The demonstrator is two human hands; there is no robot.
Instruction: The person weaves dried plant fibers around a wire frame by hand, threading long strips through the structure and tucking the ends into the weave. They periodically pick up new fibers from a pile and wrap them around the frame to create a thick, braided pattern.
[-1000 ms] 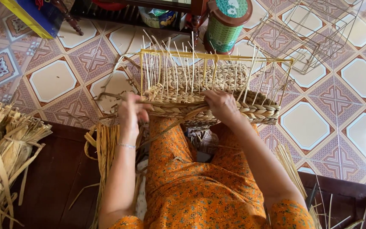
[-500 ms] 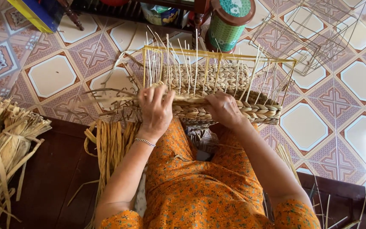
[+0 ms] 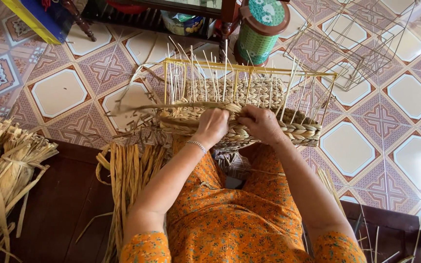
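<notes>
Weaving on the lap, left hand (image 3: pixel 214 125) and right hand (image 3: pixel 259 122) pinch a straw strand (image 3: pixel 171 108) against the half-made basket (image 3: pixel 249 117); keeping it taut between the stakes (image 3: pixel 205 78) should tighten rows.

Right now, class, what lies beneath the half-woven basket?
Under the half-woven basket show the patterned floor tiles and the orange-clad lap. Left hand and right hand cover its near wall; beneath stays hidden.

Orange floral dress (image 3: pixel 230 219) (tan woven basket (image 3: pixel 269 92)).
</notes>
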